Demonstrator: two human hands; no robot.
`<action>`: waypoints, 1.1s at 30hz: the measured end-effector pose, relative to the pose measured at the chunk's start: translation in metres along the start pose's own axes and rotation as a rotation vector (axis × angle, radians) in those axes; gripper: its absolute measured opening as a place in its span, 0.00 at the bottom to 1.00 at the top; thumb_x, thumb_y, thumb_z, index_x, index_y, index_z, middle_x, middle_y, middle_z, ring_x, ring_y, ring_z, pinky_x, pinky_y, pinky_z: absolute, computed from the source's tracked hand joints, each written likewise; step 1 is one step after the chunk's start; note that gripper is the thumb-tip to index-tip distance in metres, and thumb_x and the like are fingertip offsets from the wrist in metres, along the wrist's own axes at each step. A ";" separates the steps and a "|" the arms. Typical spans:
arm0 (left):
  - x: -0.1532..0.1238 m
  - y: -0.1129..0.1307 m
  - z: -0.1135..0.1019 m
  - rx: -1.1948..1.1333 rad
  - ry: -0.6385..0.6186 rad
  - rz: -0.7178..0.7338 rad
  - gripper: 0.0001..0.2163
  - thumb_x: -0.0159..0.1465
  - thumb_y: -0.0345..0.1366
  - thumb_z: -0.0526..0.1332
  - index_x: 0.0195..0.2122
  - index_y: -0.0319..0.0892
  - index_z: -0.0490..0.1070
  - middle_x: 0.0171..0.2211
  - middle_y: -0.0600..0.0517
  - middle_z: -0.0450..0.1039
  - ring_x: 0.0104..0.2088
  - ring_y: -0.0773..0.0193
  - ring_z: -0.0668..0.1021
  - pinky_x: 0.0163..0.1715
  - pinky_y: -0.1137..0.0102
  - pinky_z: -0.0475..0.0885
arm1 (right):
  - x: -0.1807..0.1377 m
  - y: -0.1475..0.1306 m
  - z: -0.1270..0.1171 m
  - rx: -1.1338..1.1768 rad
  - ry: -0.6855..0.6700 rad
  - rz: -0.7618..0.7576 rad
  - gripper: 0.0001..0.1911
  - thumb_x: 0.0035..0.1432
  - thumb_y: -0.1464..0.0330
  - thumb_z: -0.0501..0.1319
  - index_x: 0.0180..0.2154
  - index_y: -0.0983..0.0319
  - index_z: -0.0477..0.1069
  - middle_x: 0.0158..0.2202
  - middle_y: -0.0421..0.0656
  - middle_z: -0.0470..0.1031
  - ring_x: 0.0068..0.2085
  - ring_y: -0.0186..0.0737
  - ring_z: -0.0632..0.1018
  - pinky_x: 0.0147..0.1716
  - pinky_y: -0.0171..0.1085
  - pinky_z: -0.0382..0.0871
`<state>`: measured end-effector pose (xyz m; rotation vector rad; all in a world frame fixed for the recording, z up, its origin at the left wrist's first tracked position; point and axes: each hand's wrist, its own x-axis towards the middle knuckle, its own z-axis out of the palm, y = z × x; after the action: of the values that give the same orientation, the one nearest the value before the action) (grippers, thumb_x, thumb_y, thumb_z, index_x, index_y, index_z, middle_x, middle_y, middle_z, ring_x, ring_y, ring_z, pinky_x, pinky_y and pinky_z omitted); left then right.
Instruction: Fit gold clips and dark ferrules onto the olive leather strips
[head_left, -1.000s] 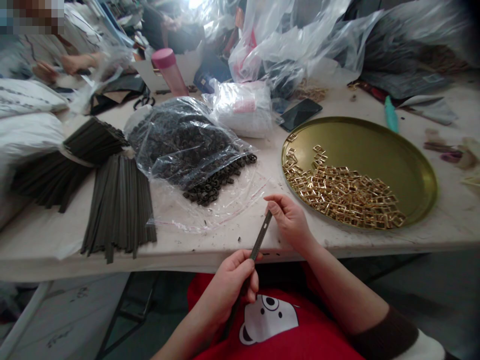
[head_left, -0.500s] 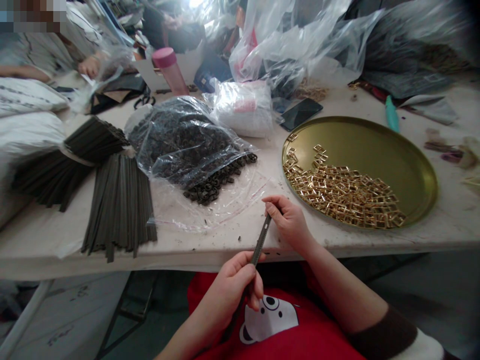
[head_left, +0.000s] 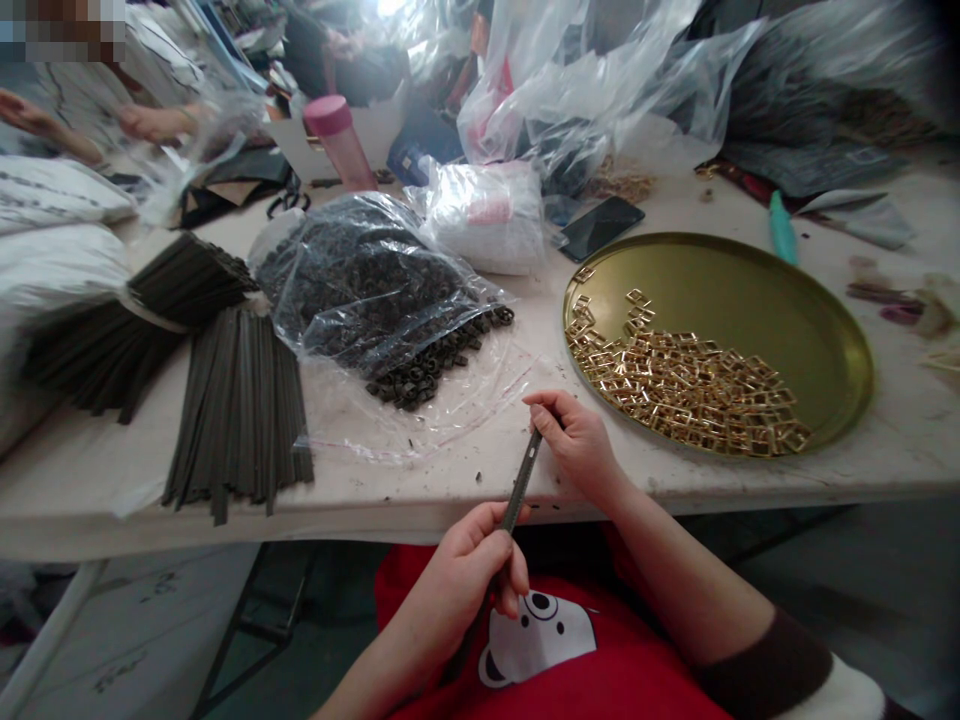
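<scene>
A narrow dark strap (head_left: 520, 487) with stitched edges and a small slot slants up to the right between my hands. My left hand (head_left: 480, 560) is closed on its lower part, thumb on top. My right hand (head_left: 574, 440) pinches the upper end, which its fingers hide. To the right of that hand lies a round gold tray (head_left: 757, 290) with a heap of gold rectangular buckles (head_left: 690, 390). Left of it, small black loops (head_left: 420, 375) spill from a clear plastic bag (head_left: 360, 270) on the table. Both hands are apart from the tray and bag.
Bundled dark straps (head_left: 247, 410) lie at the left, beside white sacks (head_left: 60, 260). Behind are a pink-lidded bottle (head_left: 337, 140), a white packet (head_left: 487, 215), a phone (head_left: 602, 228) and a teal tool (head_left: 783, 228). Another person's hand (head_left: 154, 122) is at the far left.
My hands and the strap hold nearly still. At the far left, the other person's hands have shifted, one of them raised into view.
</scene>
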<state>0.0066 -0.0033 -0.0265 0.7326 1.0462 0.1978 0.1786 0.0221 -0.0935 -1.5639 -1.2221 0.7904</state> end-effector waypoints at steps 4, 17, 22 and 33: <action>-0.001 0.001 0.001 0.017 0.004 0.004 0.15 0.55 0.34 0.53 0.44 0.36 0.64 0.16 0.58 0.66 0.13 0.74 0.65 0.14 0.79 0.58 | 0.000 0.000 0.000 -0.007 -0.004 -0.003 0.10 0.58 0.65 0.52 0.39 0.61 0.68 0.23 0.37 0.66 0.25 0.34 0.68 0.25 0.33 0.61; 0.000 -0.001 0.000 0.005 -0.009 0.013 0.15 0.57 0.33 0.53 0.45 0.35 0.63 0.16 0.58 0.67 0.13 0.74 0.66 0.14 0.80 0.57 | 0.000 0.001 0.000 -0.012 -0.002 -0.008 0.10 0.58 0.65 0.51 0.39 0.61 0.68 0.22 0.37 0.65 0.25 0.34 0.67 0.25 0.32 0.60; 0.000 -0.001 0.000 0.001 -0.013 0.010 0.15 0.57 0.32 0.52 0.45 0.35 0.63 0.16 0.58 0.67 0.13 0.74 0.66 0.14 0.80 0.57 | 0.000 0.000 -0.001 -0.014 -0.004 -0.006 0.10 0.58 0.66 0.51 0.38 0.61 0.68 0.22 0.37 0.65 0.24 0.34 0.67 0.24 0.32 0.59; 0.002 -0.006 -0.003 -0.119 -0.014 0.023 0.14 0.60 0.35 0.52 0.45 0.34 0.64 0.15 0.56 0.67 0.12 0.74 0.65 0.13 0.80 0.55 | 0.000 0.000 0.000 -0.028 -0.002 -0.011 0.10 0.58 0.65 0.51 0.38 0.62 0.68 0.22 0.37 0.65 0.24 0.33 0.67 0.24 0.32 0.59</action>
<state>0.0040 -0.0052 -0.0327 0.6376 1.0040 0.2718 0.1788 0.0223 -0.0932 -1.5777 -1.2469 0.7715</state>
